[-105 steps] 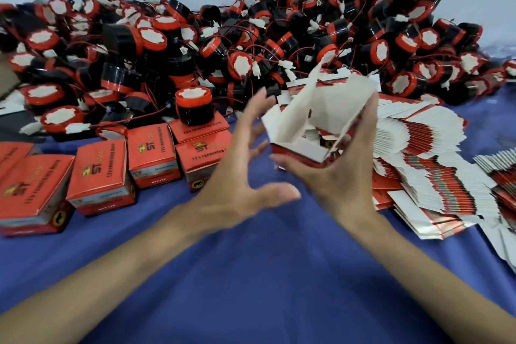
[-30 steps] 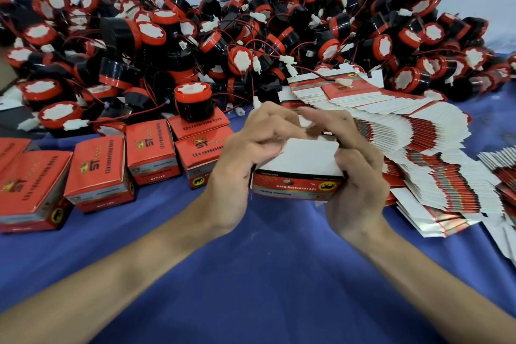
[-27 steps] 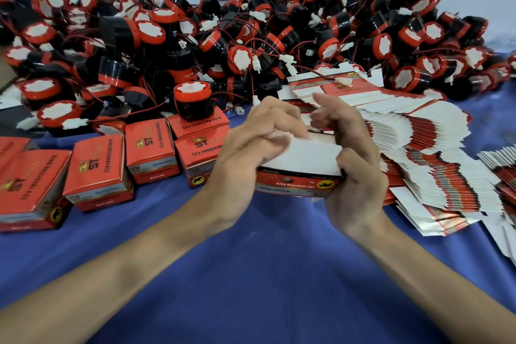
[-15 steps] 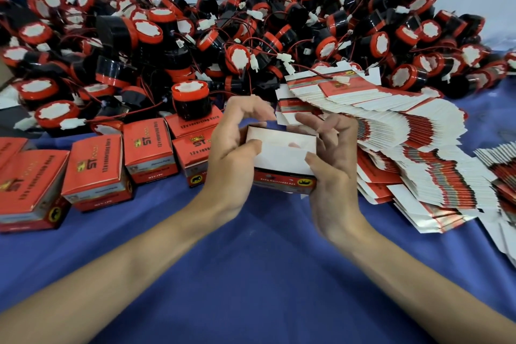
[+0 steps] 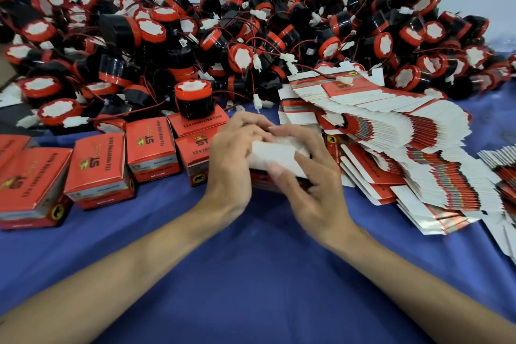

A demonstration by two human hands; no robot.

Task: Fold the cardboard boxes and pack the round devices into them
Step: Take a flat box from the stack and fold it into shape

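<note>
Both my hands hold one red cardboard box [image 5: 275, 154] low over the blue cloth, its white flaps facing up. My left hand [image 5: 233, 158] wraps the box's left side with fingers curled over the top. My right hand [image 5: 310, 176] grips the right side, its thumb pressing on a white flap. A big heap of round black-and-red devices [image 5: 251, 33] with wires fills the back. One device [image 5: 193, 99] stands upright on a closed box. Flat unfolded boxes [image 5: 391, 142] lie fanned out to the right.
Several closed red boxes [image 5: 100, 169] stand in a row on the left, on the blue cloth [image 5: 251, 274]. More flat cartons [image 5: 502, 173] lie at the far right edge. A pale wall rises behind the heap.
The box was open with flaps up; both hands closed round it, folded the white flaps down and lowered it toward the cloth. My right thumb now presses on the flap.
</note>
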